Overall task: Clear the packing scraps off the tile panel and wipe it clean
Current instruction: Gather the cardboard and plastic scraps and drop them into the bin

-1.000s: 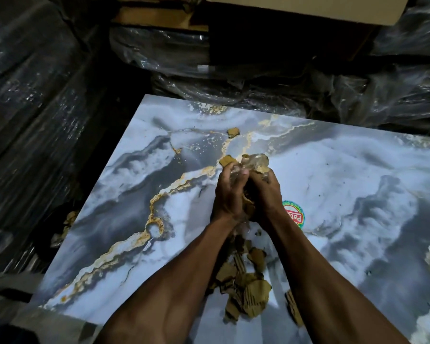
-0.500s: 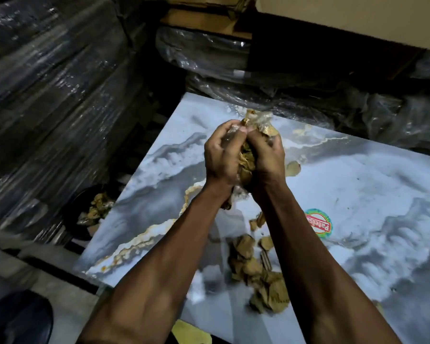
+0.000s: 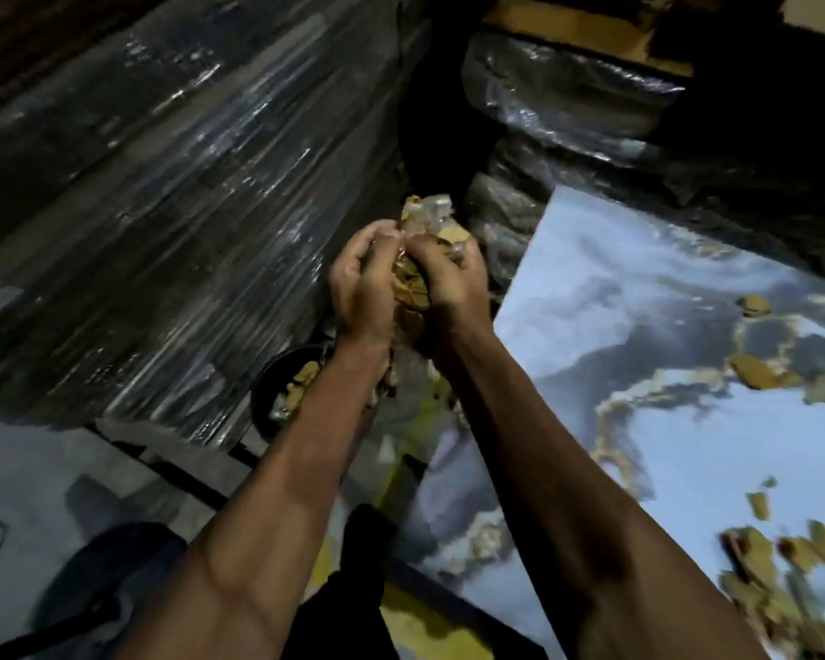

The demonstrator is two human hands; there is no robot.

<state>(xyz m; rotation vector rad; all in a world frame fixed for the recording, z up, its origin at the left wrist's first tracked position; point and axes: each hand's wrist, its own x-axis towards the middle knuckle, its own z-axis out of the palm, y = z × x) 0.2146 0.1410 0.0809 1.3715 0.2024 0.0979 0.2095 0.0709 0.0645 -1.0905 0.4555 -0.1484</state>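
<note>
Clutching scraps (image 3: 413, 283), both hands hover beyond the tile panel (image 3: 648, 326) edge

panel (image 3: 663, 326) right | bucket (image 3: 270, 393) left (scraps (image 3: 301, 378) inside) | wrapped stack (image 3: 163, 207) behind bucket

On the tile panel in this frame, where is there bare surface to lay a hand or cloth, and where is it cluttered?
The tile panel is bare through its middle, between the scraps near the far right edge and the scrap pile at the near right corner. The far corner looks bare too. Both hands hold a bundle left of the panel.
</note>
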